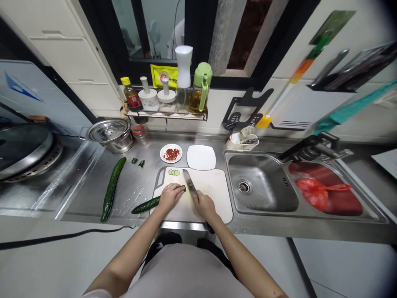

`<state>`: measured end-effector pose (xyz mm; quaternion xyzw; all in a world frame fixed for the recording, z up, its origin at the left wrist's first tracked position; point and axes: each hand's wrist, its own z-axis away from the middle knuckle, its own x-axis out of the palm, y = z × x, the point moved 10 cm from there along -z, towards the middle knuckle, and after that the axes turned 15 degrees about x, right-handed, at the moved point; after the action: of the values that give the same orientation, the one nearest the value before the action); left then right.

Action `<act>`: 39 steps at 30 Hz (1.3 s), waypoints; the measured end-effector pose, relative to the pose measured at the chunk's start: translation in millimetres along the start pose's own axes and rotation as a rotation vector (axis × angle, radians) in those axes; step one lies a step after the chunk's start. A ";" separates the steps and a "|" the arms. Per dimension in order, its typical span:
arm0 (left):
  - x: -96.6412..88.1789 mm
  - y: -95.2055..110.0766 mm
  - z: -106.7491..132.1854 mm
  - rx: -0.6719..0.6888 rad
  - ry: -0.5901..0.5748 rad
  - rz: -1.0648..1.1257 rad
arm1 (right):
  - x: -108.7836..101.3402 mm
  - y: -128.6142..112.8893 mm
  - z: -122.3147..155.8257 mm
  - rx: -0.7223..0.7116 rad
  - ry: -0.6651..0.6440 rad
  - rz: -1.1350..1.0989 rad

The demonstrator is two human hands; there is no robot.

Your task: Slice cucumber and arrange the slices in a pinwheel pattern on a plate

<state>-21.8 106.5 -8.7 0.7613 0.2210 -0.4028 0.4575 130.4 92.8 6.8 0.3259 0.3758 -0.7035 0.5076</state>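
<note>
My left hand (170, 197) is closed over a dark green cucumber (146, 205), pressing it to the white cutting board (217, 198). The cucumber's cut end pokes out past my fingertips, and its other end reaches over the board's left edge. In my right hand (204, 205) is a kitchen knife (190, 182), gripped by its handle. Its blade points away from me, just right of the cucumber's cut end. Several round cucumber slices (174, 172) lie overlapping near the board's far left corner.
A second whole cucumber (113, 188) and cut-off ends (141, 164) lie on the steel counter to the left. Behind the board are a plate of red pieces (171, 154) and a white plate (201, 157). At right is the sink (263, 182); a lidded pot (111, 135) stands back left.
</note>
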 end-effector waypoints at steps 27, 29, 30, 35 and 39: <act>-1.9 -9.4 -1.1 0.061 -0.069 0.032 | 17.0 -16.8 12.5 -0.065 0.001 0.111; -3.6 -7.2 0.5 0.080 -0.038 0.030 | 16.6 -17.7 13.6 -0.063 0.010 0.115; -4.1 -6.3 1.3 0.088 -0.025 0.027 | 16.7 -18.4 14.4 -0.061 0.010 0.119; -2.5 -5.6 4.0 0.120 0.005 0.002 | 20.9 -23.7 19.0 -0.057 -0.005 0.148; -1.2 -6.7 3.4 0.138 -0.004 -0.019 | 27.7 -27.3 20.1 -0.045 -0.032 0.173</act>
<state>-28.5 106.8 -12.0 0.7882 0.1988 -0.4230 0.4005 95.1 68.0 -0.9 0.3344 0.3537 -0.6534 0.5798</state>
